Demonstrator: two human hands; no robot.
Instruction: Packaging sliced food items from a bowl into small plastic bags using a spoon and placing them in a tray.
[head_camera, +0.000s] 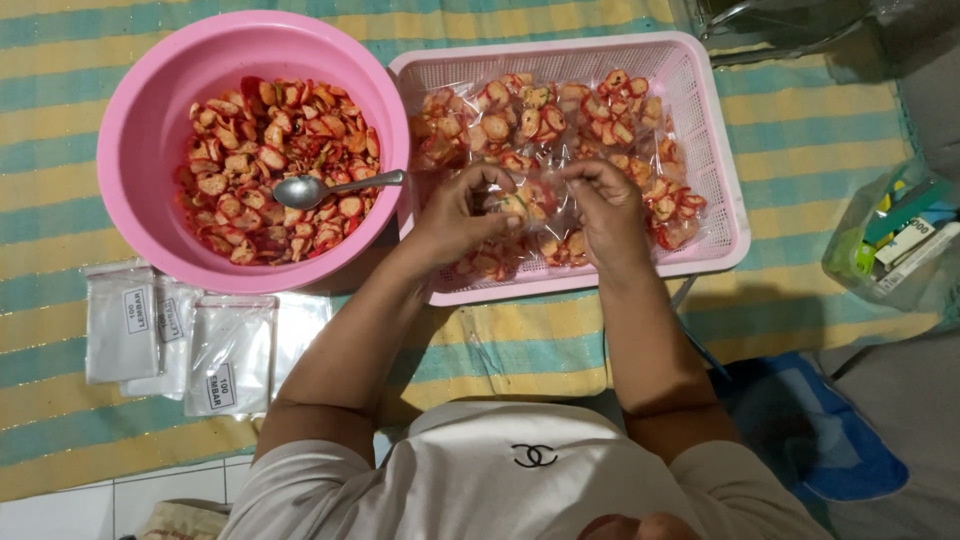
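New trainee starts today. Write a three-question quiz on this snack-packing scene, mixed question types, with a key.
1. True or false: the spoon lies in the bowl.
2. What do the left hand and right hand hold together? A) a small bag of snacks B) a lid C) a knife
3. Which side of the bowl is the basket on in the picture?

Key
1. True
2. A
3. The right side

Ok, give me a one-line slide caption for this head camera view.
Both hands, left hand and right hand, hold a small clear snack bag over a pink basket of filled bags.
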